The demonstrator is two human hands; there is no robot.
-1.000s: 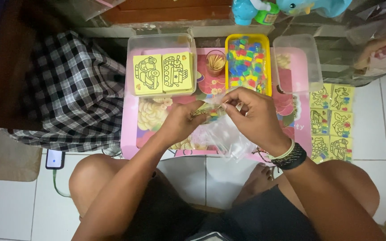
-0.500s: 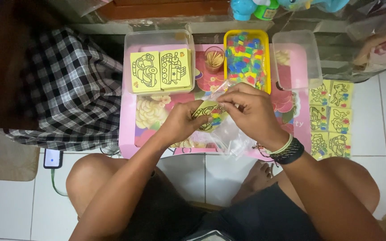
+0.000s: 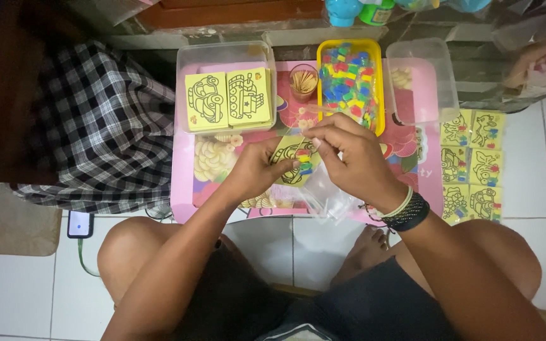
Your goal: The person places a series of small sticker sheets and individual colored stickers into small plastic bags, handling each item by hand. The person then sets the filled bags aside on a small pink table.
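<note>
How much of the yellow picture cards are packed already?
Done, it seems: finished cards lie in rows on the floor. In hand: the left hand and right hand hold one yellow card with small coloured bits over a clear bag. Left: loose cards wait in the clear box.

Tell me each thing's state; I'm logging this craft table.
Left hand: holds the yellow card.
Right hand: fingers pinched at the card's top edge.
Clear box: open, two yellow cards inside.
Yellow tray: open, full of coloured pieces.
Small cup: upright, holds sticks.
Plastic bag: lying under the right hand.
</note>
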